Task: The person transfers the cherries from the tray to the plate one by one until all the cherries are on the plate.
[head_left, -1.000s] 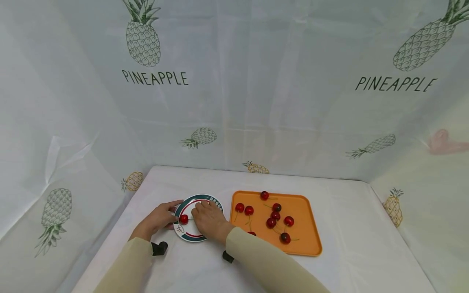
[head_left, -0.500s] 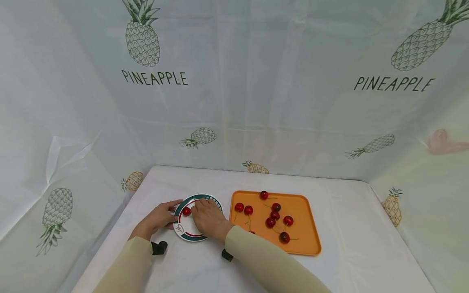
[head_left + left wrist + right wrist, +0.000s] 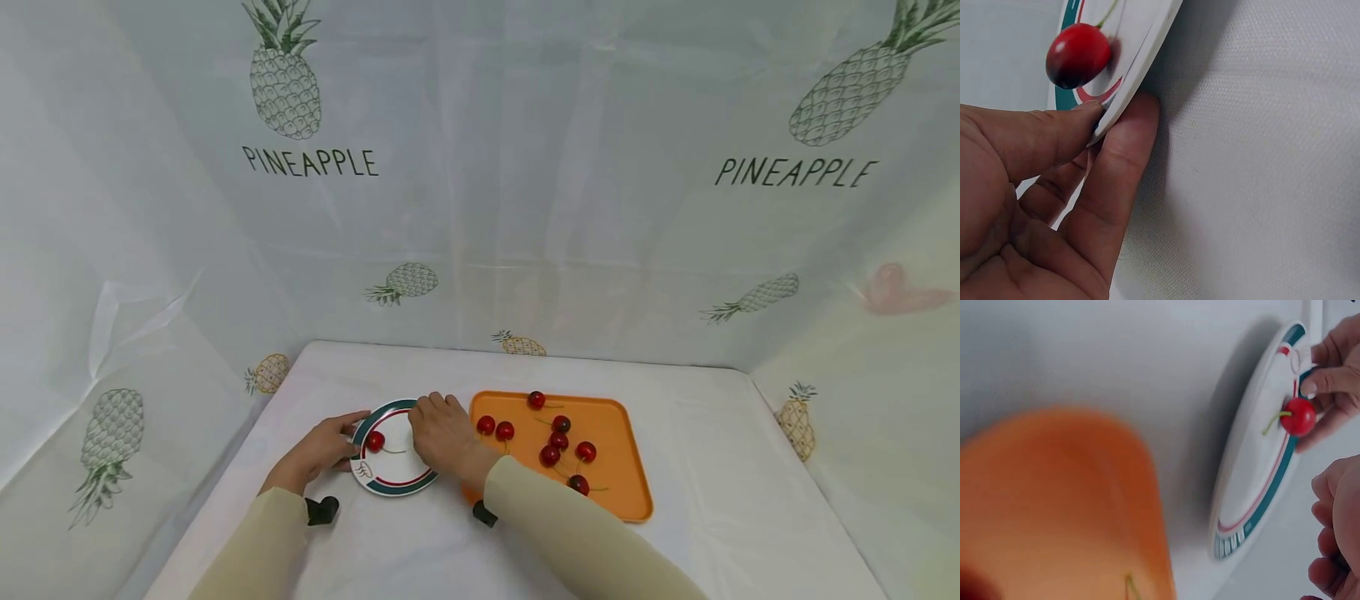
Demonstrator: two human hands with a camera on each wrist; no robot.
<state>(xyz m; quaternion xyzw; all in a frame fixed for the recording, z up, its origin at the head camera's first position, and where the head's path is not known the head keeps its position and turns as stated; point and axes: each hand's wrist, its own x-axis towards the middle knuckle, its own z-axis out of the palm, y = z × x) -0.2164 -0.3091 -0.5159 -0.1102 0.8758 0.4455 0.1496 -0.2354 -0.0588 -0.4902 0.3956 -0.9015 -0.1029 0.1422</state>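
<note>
A white plate with a teal rim and a red line lies at the left of the table. On it rests one red cherry, its green stem pointing right. My left hand pinches the plate's left edge; in the left wrist view the thumb is on top and the fingers are underneath. My right hand is over the plate's right side, overlapping the orange tray's edge. In the right wrist view its fingers are loosely curled, with no fruit seen in them.
An orange tray stands right of the plate. Several stemmed cherries lie in it, among them a dark red cherry near the middle. The right forearm covers the tray's front left corner. A pineapple-print sheet hangs behind the table.
My right hand has let go of the cherry and moved right, from the plate's middle toward the tray. The cherry shifted up, then back slightly down-left. The left hand keeps its hold.
</note>
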